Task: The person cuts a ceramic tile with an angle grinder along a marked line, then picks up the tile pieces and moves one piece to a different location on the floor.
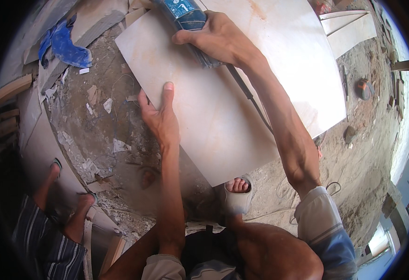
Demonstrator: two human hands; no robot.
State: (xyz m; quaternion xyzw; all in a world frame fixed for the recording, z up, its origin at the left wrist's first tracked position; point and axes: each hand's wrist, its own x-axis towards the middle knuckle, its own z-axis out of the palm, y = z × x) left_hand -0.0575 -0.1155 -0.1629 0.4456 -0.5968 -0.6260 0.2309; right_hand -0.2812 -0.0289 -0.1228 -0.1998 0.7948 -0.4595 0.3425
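Observation:
A large pale tile (214,135) lies under my hands, with a second pale tile (302,79) beside it on the right. My left hand (161,119) grips the near tile's left edge, the thumb flat on top and the fingers going under. My right hand (225,39) is wrapped round a blue corded power tool (182,15) near the tile's far end. Its black cord (250,97) runs back beneath my right forearm. The tool's front end is cut off by the top of the picture, so any blade or disc is hidden.
Dusty ground with scraps surrounds the tiles. A blue cloth (67,42) lies far left, a tape measure (365,88) at right, and cut tile pieces (351,30) at far right. My sandalled foot (238,191) is by the near tile corner. Another person's legs (71,226) are at lower left.

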